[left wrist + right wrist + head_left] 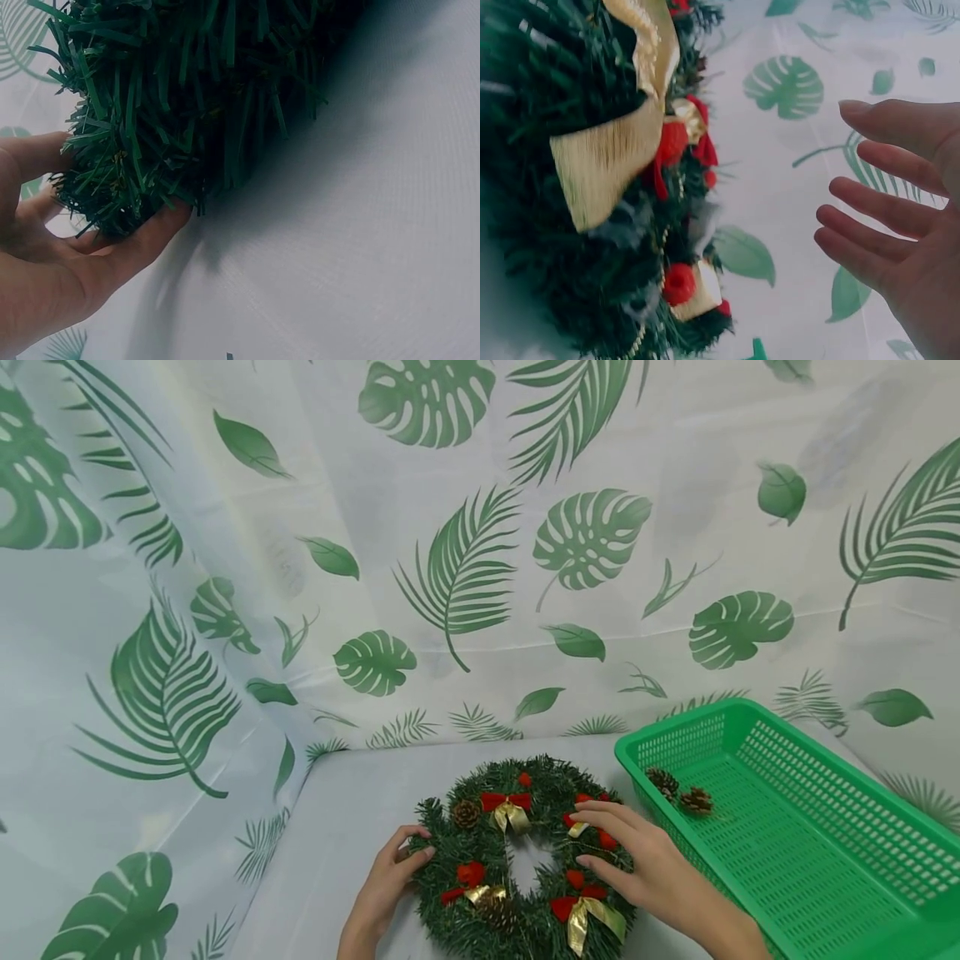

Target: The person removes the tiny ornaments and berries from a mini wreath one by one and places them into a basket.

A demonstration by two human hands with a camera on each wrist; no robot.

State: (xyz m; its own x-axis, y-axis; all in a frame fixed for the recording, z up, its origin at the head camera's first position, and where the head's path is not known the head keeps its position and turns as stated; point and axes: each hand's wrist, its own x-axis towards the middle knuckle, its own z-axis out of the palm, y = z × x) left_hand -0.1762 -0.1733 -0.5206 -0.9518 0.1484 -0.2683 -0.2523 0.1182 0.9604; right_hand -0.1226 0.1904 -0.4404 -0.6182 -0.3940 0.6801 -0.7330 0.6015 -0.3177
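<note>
A green Christmas wreath (547, 772) lies on the white surface, decorated with red and gold bows (512, 814), red berries and brown pine cones (467, 814). My left hand (381, 887) holds its left edge; in the left wrist view the fingers and thumb of that hand (67, 277) bend round the green bristles. Over the wreath's right side hovers my right hand (651, 864), fingers spread and relaxed. The right wrist view has this hand (904, 214) apart from the wreath (540, 225), with nothing in it.
A green plastic basket (840, 747) with mesh walls stands right of the wreath. Two pine cones (696, 801) lie at its near-left end. Leaf-printed white sheeting (465, 710) hangs behind and to the left of the white-covered table (337, 793).
</note>
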